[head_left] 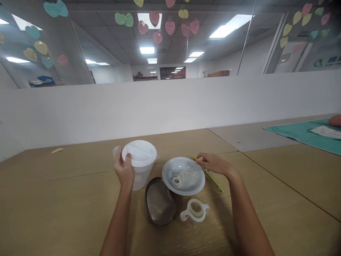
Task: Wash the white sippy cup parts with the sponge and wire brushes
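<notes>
My left hand [124, 170] grips the side of a white plastic bucket [140, 177] with a white lid [141, 151], thumb up near the lid's edge. The bucket stands slightly tilted on the table. My right hand [213, 163] is at the right rim of a pale bowl [183, 191], fingertips drawn together; what they pinch, if anything, is unclear. Below those fingers lies a thin green stick [215, 183] with a yellow end. Inside the bowl rests a clear bottle-like piece [188, 177] with a white ring [176, 182].
A kidney-shaped metal tray [160, 202] sits before the bowl, beside a white two-handled ring [195, 210]. At far right, a teal cloth [290, 132] carries a white paper [326, 132]. Behind the table [66, 206] rises a white wall [101, 110] with glass above.
</notes>
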{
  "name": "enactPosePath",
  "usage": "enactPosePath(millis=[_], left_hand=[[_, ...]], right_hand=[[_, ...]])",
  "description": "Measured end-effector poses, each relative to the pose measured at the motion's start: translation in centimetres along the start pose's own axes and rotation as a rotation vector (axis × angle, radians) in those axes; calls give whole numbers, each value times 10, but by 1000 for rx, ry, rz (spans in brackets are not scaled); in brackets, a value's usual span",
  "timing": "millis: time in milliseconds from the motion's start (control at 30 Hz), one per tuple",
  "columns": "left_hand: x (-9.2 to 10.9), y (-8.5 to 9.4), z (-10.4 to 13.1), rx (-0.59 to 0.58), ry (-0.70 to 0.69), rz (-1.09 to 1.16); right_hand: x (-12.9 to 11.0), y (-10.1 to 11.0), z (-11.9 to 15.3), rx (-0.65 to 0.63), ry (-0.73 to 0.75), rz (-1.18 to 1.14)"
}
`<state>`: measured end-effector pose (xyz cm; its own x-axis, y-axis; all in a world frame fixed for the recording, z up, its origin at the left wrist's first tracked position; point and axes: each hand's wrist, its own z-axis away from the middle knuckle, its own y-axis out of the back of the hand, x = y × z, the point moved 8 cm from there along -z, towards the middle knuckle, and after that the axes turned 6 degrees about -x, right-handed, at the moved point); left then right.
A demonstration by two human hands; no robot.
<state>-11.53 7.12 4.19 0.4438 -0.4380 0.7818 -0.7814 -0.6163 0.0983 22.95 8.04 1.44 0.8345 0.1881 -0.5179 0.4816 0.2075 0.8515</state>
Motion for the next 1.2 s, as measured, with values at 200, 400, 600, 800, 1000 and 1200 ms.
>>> enactPosePath(millis=[200,400,600,800,1000,1200], left_hand=[[50,-34,32,-118,-347,-357],[54,-47,42,-151,-471,-491],[54,-48,43,-157,-469,-524],[65,-37,39,-131,-412,-452],[68,-23,30,-148,-243,-167],[82,-15,32,-202,-190,-42]], right_hand=[[0,1,-1,20,-1,74],[-8,0,3,20,12,105],[-40,1,31,-1,29,28],[-66,-46,56,-172,190,73],[-51,-76,68,-255,249,14],[-56,-86,72,-128,328,-202]])
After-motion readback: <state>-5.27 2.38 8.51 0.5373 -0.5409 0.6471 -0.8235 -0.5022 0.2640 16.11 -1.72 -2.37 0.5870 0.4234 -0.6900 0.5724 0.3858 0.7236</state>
